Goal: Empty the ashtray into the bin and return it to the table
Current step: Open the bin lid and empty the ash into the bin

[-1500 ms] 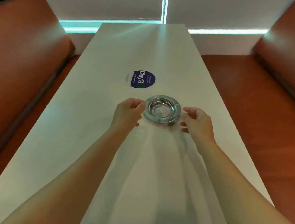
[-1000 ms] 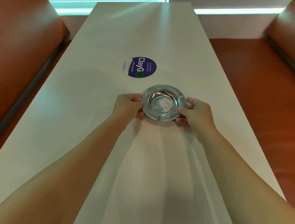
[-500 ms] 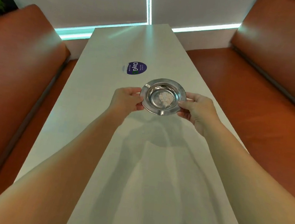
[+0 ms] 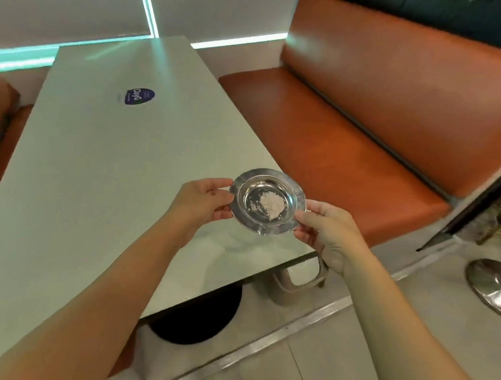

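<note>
Round, shallow, polished-steel ashtray held clear of the long white table, out over the table's near right corner, kept roughly level with a small heap of pale grey ash resting in the bowl. Left hand pinched on the rim at nine o'clock, thumb on top and fingers tucked beneath; right hand pinched on the rim at about four o'clock in the same fashion. Both closed firmly on the metal, neither loose.

Beige plastic container with a handle opening, probably the bin, standing on the floor just beyond the table corner, lying at about five o'clock from the ashtray and well below it, partly hidden behind the right forearm. Mouth of it not visible, so depth and opening hard to judge. Right hand the nearer of the two. Dish round, so no long axis to mind; only the tilt counts.

Next step, most likely: carry down and toward five o'clock, staying flat until over the opening, then tip. Early tilting risks ash on the grey floor.
</note>
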